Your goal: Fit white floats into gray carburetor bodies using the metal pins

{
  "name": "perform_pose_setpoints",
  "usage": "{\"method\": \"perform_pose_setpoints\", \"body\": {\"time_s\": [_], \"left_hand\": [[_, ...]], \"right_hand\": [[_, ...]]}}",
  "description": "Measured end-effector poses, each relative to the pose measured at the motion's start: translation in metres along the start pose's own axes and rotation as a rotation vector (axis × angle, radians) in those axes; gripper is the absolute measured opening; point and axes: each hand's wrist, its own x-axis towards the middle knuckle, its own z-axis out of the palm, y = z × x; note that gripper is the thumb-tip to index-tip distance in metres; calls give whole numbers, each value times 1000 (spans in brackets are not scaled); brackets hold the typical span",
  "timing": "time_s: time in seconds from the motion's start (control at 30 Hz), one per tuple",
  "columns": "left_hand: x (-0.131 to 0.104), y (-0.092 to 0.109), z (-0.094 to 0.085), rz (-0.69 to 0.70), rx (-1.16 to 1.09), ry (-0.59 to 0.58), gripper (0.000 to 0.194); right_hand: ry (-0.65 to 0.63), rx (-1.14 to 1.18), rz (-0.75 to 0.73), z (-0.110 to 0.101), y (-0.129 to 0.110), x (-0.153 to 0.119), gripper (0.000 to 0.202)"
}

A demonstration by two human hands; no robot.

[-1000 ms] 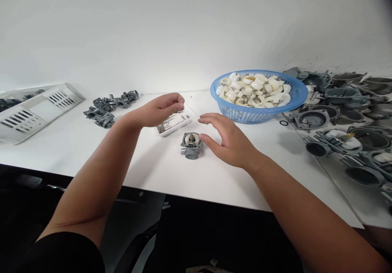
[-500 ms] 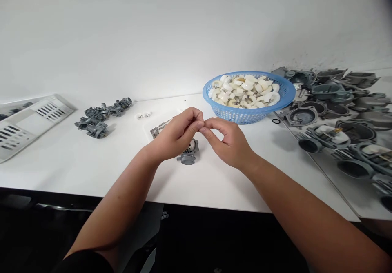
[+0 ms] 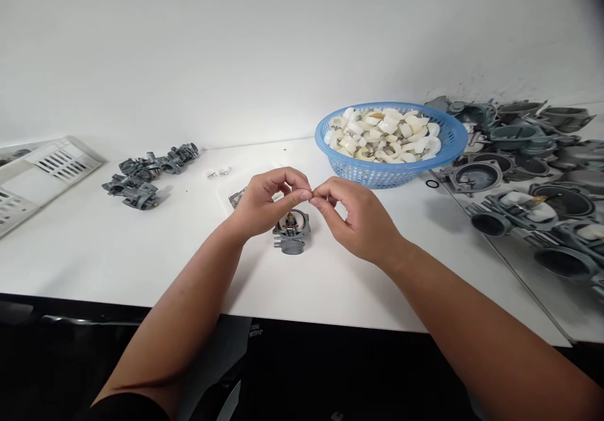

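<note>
My left hand (image 3: 271, 202) and my right hand (image 3: 356, 219) meet fingertip to fingertip over the table, each closed in a pinch. Whatever sits between the fingertips is too small to make out. Just below them a grey metal carburetor body (image 3: 291, 245) stands on the white table, its round mouth toward me; a white float and brass parts show in its open top. Partly hidden behind my left hand lies a bunch of thin metal pieces (image 3: 234, 199) on a whitish tray or sheet.
A blue basket (image 3: 384, 175) heaped with white floats stands behind my right hand. Many carburetor parts (image 3: 528, 150) crowd the right side, with a black O-ring (image 3: 431, 184) nearby. More carburetor bodies (image 3: 141, 185), two small white pieces (image 3: 218, 173) and a white slotted basket (image 3: 61, 163) are at left.
My fingers still pinch together, but my left hand has opened its curl slightly and more of the carburetor shows beneath. The view has shifted a little.
</note>
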Motion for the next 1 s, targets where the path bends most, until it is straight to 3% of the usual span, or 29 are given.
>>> {"method": "perform_pose_setpoints", "body": {"time_s": [0.17,0.27,0.33,0.47,0.57,0.63,0.73,0.83,1.0], "left_hand": [[-1,0,6,229,226,231,11],[-2,1,-2,217,216,303,10],[-3,2,-14,84,141,152,15],[-9,2,-38,-235,133,-357,71],[-16,-2,-45,-341,221,-505,66],[-21,-6,-44,-372,233,-533,58],[-26,-9,-41,-366,217,-478,54],[-27,-8,-38,-345,144,-416,48],[-26,-2,-35,-424,173,-417,44]], "right_hand": [[135,-49,27,-3,-3,1,16],[167,-63,51,-4,-5,1,16],[185,-62,56,-4,-5,0,16],[173,-64,7,-3,-4,0,15],[147,-74,-19,-2,-3,-1,13],[134,-82,-20,-1,-3,-2,13],[102,-88,-16,0,-4,-2,14],[43,-90,-3,0,-5,-2,15],[-34,-101,47,-1,-7,-2,12]]}}
